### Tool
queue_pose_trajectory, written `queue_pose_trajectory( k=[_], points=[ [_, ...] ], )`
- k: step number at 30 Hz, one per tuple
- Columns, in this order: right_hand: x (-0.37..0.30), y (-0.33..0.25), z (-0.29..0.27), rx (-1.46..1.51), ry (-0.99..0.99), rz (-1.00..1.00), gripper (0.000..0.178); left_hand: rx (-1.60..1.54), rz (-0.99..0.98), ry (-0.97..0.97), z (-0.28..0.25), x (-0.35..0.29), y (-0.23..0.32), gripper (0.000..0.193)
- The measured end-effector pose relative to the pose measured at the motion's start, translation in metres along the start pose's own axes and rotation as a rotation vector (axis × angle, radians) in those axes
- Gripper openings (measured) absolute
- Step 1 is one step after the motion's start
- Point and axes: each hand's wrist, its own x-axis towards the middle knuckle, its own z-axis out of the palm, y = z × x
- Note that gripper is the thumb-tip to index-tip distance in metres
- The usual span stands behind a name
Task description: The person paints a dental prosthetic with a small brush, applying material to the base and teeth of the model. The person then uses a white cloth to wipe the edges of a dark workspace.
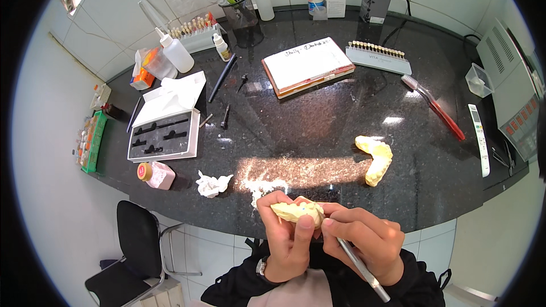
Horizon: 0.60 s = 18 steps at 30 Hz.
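Observation:
My left hand (282, 241) is closed round a pale yellow dental cast (296, 211), its thumb pressed on the near side. My right hand (364, 239) grips a slim silver-handled tool (364, 270) like a pen. The handle slants down toward the lower right, and its tip meets the cast's right end, hidden by the fingers. Both hands are close together over the counter's front edge. A second yellow dental cast (376, 158), curved like an arch, lies on the counter to the right. White shavings (264, 189) and a crumpled white tissue (212, 184) lie left of my hands.
On the dark counter (307, 125) stand a pink-filled jar (156, 175), an open white case (165, 136), a notepad (309, 65), a tooth shade guide (378, 58) and a red toothbrush (435, 108). Bottles and a pen cup (240, 14) line the back. A black chair (139, 239) stands at lower left.

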Motion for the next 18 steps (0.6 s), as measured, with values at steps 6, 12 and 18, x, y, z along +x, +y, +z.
queue_pose_trajectory(
  k=[6,12,18],
  points=[
    [0.0,0.003,0.004,0.032,0.059,0.014,0.024,0.058,0.007,-0.012,-0.001,-0.001,0.0,0.036],
    [-0.003,0.008,0.0,0.136,0.031,0.039,0.023,-0.088,-0.006,0.004,0.001,0.002,-0.001,0.036],
    [0.003,-0.004,0.0,-0.026,-0.019,-0.017,0.025,-0.016,-0.021,0.017,-0.001,-0.001,-0.001,0.037]
  ],
)
